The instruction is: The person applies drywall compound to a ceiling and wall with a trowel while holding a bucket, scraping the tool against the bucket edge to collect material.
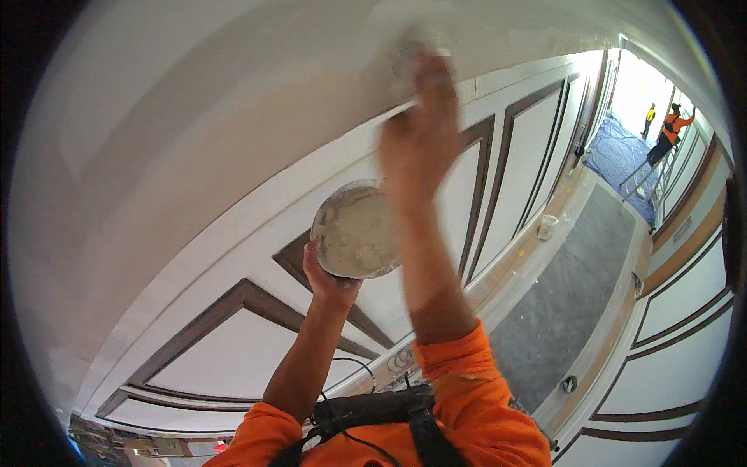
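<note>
My left hand (331,282) holds a round metal bowl (354,226) of pale, wet filler from below, its rim tilted toward me. Higher up, my right hand (420,132) is raised against the plain upper wall (257,109), just above the white ledge over the panels. The hand is smeared by motion, and a blurred greyish shape (408,58) at its fingertips cannot be made out. Beneath both hands runs white wall panelling (198,358) with dark brown moulded frames.
A grey floor runner (560,296) runs along the corridor past a white bucket (547,227). At the far end, a co-worker (671,136) in orange stands on a ladder (646,183) above blue sheeting (611,159). Another person (648,118) in yellow stands beyond. Cables (366,370) hang near my waist.
</note>
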The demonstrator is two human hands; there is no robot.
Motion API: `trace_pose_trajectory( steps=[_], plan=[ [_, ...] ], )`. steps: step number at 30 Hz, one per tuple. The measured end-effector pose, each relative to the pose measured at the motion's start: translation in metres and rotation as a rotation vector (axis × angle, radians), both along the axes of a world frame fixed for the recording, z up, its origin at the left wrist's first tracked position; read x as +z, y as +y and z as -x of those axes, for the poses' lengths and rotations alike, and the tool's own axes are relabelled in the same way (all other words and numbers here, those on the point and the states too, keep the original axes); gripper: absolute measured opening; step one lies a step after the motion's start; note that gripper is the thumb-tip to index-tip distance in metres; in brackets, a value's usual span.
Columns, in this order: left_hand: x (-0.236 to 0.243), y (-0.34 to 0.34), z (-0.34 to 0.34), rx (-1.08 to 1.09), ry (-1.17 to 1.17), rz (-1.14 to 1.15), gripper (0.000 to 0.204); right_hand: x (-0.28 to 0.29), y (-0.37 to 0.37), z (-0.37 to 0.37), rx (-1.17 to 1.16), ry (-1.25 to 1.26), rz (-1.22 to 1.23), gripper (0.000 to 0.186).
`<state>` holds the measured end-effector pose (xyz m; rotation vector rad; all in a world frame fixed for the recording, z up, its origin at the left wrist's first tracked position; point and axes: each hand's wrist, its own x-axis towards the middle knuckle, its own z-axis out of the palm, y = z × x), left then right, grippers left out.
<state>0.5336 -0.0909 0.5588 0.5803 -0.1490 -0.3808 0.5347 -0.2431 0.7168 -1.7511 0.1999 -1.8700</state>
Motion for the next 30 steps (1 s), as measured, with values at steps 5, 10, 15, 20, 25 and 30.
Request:
trace_pose_trajectory(
  steps=[5,10,15,20,25,30],
  plan=[
    [0.012,-0.022,-0.004,-0.042,-0.089,-0.035,0.071,-0.028,0.137,0.067,0.371,-0.097,0.302,0.047],
    [-0.005,-0.027,-0.016,-0.104,-0.122,0.003,0.068,-0.054,0.072,0.082,0.424,0.035,0.233,0.043],
    [0.003,-0.045,-0.012,0.011,-0.027,-0.037,0.065,-0.026,-0.132,0.007,0.233,-0.110,-0.422,0.045],
    [0.001,-0.070,-0.018,0.010,0.012,-0.053,0.066,0.003,-0.203,-0.006,0.240,-0.099,-0.462,0.056],
    [-0.001,-0.086,-0.022,0.030,0.003,-0.056,0.065,0.007,-0.143,0.007,0.124,0.043,-0.065,0.067],
    [-0.002,-0.080,-0.016,0.094,0.004,-0.052,0.063,-0.010,-0.005,0.039,0.300,0.105,0.117,0.054]
  ],
)
